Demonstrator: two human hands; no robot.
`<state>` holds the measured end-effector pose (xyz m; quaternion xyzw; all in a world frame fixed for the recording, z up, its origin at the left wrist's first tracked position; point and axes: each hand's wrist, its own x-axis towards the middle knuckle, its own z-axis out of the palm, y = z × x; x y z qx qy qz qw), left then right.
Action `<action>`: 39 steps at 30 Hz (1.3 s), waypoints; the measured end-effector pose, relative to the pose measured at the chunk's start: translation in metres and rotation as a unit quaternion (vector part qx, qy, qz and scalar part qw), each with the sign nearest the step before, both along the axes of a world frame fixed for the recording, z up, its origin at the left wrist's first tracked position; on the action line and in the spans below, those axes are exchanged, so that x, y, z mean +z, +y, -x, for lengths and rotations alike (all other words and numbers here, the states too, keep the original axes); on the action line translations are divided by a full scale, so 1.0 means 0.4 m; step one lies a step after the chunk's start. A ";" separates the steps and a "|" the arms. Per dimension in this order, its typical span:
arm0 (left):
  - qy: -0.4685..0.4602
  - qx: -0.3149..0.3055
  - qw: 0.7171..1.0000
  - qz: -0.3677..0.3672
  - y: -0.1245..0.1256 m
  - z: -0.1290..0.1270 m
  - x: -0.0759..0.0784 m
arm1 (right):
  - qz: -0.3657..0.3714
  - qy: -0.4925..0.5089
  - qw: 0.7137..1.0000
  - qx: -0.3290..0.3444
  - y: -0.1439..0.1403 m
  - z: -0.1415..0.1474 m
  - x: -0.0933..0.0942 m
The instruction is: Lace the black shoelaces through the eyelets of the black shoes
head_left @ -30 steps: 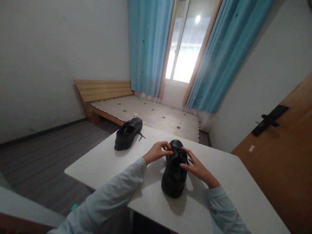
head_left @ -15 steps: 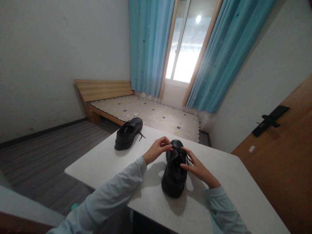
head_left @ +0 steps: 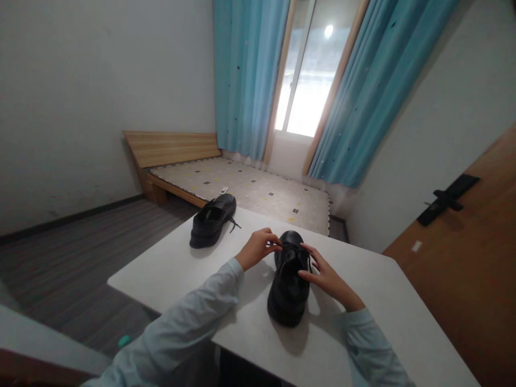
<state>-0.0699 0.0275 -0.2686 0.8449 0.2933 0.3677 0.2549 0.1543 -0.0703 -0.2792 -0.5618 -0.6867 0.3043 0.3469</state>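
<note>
Low in the frame's centre, the left hand (head_left: 255,249) and right hand (head_left: 327,278) pinch laces on the near black shoe (head_left: 289,279) resting on the tabletop (head_left: 177,269).

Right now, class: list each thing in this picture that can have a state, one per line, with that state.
Near shoe: upright on the white table, both hands at its laces.
Left hand: pinching a lace.
Right hand: fingers on the shoe.
Far shoe: upright, laces loose.
Curtains: drawn apart.
Door: cannot tell.
</note>
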 end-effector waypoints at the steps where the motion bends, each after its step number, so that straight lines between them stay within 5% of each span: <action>1: 0.005 0.012 1.000 -0.013 0.001 0.000 -0.002 | -0.001 0.001 1.000 0.000 0.000 0.000 0.001; 6: 0.007 0.132 0.988 -0.081 0.008 0.003 -0.002 | -0.002 -0.001 1.000 0.003 -0.003 0.002 0.006; 10: -0.016 0.179 0.982 -0.063 0.017 0.009 0.005 | -0.006 0.004 1.000 0.001 -0.004 0.002 0.005; 27: 0.074 0.000 0.994 -0.080 -0.013 -0.003 0.001 | -0.055 -0.011 0.998 0.001 -0.006 0.007 0.007; 39: 0.084 -0.052 0.994 -0.043 -0.014 -0.007 -0.015 | -0.138 -0.050 0.983 -0.109 0.007 0.000 0.017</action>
